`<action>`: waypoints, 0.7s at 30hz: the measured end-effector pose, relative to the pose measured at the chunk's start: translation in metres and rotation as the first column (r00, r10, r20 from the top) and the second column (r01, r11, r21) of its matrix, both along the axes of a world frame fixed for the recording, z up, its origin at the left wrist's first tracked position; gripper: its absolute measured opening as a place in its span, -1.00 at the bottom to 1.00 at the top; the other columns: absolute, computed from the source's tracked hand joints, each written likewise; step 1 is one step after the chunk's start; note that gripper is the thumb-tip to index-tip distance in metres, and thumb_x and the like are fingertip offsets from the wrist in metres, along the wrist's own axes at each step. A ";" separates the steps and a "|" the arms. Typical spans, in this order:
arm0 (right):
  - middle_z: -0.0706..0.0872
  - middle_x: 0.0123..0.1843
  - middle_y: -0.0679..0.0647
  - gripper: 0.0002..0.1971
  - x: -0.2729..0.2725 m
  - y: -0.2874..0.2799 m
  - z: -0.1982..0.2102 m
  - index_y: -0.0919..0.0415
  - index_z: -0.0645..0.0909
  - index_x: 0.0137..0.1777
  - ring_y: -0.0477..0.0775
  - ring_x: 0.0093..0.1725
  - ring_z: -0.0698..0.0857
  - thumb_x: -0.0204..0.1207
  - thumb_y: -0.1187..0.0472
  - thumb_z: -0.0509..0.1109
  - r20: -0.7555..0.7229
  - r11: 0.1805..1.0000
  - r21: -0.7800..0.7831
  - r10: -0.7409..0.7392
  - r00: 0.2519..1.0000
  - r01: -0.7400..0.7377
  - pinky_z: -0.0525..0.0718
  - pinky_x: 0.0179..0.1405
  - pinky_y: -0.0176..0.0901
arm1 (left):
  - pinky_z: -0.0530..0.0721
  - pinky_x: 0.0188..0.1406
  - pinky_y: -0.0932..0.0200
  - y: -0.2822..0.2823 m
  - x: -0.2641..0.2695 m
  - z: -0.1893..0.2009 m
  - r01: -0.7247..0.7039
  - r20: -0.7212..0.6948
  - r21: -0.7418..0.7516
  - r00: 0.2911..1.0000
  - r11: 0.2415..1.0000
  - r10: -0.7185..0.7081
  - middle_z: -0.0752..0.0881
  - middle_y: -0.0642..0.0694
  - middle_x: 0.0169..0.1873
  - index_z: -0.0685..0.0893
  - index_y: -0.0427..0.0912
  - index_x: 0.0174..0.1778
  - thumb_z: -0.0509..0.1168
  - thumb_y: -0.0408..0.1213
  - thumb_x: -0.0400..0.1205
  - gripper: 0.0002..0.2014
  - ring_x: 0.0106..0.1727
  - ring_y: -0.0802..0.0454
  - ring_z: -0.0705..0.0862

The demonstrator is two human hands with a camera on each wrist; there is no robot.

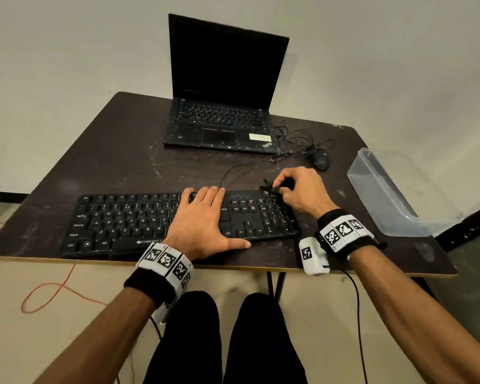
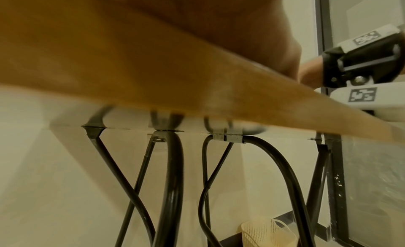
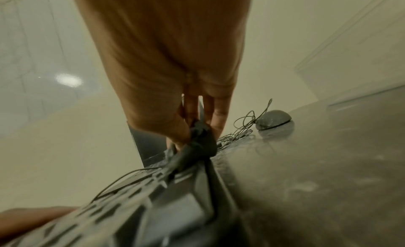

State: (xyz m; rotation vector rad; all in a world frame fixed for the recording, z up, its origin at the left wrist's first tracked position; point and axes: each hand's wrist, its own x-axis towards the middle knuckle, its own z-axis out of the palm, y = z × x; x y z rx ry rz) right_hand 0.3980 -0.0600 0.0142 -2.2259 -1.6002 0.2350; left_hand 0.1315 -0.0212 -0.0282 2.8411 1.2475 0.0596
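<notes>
Left hand presses flat, grip wide, on the keyboard; right hand pinches a black tool.

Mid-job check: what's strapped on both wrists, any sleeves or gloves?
No sleeves or gloves: forearms and both hands are bare. The left hand has a black wristband ringed by white blocks printed with black square codes. The right hand wears the same black band and coded blocks, plus a white box with one code. A thin black cable hangs from each wrist.
</notes>
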 end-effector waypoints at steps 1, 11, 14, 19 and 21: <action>0.89 0.01 0.00 -0.74 0.000 -0.002 0.001 -0.11 0.85 -0.06 0.05 0.09 0.77 0.54 0.34 0.56 0.012 1.000 0.005 0.029 1.000 -0.029 0.61 0.17 -0.19 | -0.06 0.80 -0.28 0.000 0.000 0.000 0.000 0.001 0.006 1.000 1.000 0.000 0.20 -0.07 0.80 0.07 -0.17 0.84 -0.14 0.86 0.24 0.43 0.80 -0.06 0.14; 0.93 -0.04 -0.10 -0.81 -0.016 0.001 0.005 -0.08 0.91 -0.02 -0.05 0.10 0.86 0.57 0.28 0.59 0.002 0.992 0.045 0.117 0.993 -0.117 0.77 0.32 -0.08 | 0.03 0.77 -0.29 0.001 0.000 -0.001 0.007 0.004 0.045 1.000 0.999 -0.007 0.27 -0.10 0.77 0.14 -0.22 0.82 -0.18 0.86 0.24 0.43 0.77 -0.08 0.21; 0.94 -0.04 -0.08 -0.83 -0.014 0.001 0.005 -0.06 0.93 -0.03 -0.05 0.08 0.87 0.56 0.26 0.61 -0.015 0.996 0.081 0.049 0.999 -0.047 0.80 0.35 0.00 | 0.04 0.77 -0.29 0.001 0.000 -0.003 0.008 0.005 0.044 1.000 0.999 -0.009 0.28 -0.10 0.77 0.15 -0.22 0.82 -0.18 0.86 0.23 0.44 0.77 -0.08 0.22; 0.95 0.01 -0.02 -0.76 -0.014 -0.002 0.008 0.00 0.94 0.02 -0.03 0.09 0.89 0.57 0.38 0.57 -0.001 0.992 0.056 0.115 0.993 -0.115 0.80 0.37 -0.05 | 0.03 0.77 -0.29 0.001 0.001 -0.003 0.011 -0.002 0.044 1.000 0.999 -0.011 0.27 -0.11 0.77 0.13 -0.22 0.82 -0.18 0.86 0.24 0.44 0.78 -0.08 0.21; 0.95 0.04 -0.03 -0.71 -0.016 -0.001 0.009 -0.01 0.93 0.09 -0.07 0.10 0.90 0.56 0.41 0.57 -0.039 0.992 0.081 0.096 0.995 -0.092 0.81 0.39 -0.05 | 0.03 0.78 -0.29 0.000 0.000 -0.003 0.010 -0.001 0.048 1.000 0.999 -0.010 0.26 -0.11 0.78 0.13 -0.22 0.82 -0.17 0.86 0.24 0.43 0.78 -0.08 0.21</action>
